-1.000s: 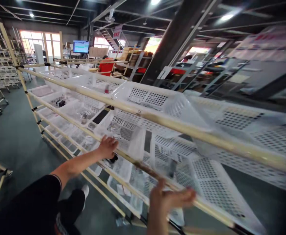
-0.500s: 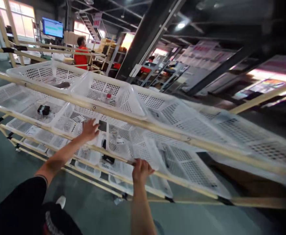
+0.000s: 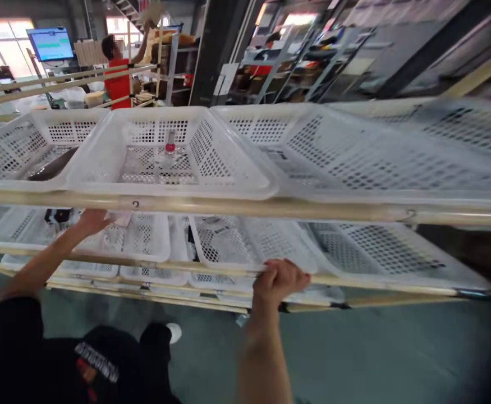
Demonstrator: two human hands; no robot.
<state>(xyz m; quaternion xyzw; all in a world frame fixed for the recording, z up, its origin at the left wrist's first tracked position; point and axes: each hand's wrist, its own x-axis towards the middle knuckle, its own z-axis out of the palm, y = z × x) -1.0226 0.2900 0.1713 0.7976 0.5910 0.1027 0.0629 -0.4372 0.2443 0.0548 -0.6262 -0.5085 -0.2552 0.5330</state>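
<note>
Fingers of the right hand curling shut over the cream rail fronting the middle shelf, gripping it just beside a white basket. Left hand reaching into another middle-shelf basket, fingers hidden behind the upper rail; impossible to tell whether loose or pinching something pale there. Possibly tugging the rail and jolting the tilted baskets, sliding small items about. Possibly snagging the left forearm under the upper rail. Above, a small red-capped bottle standing in a top basket. Farther back, a person in red near a monitor.
</note>
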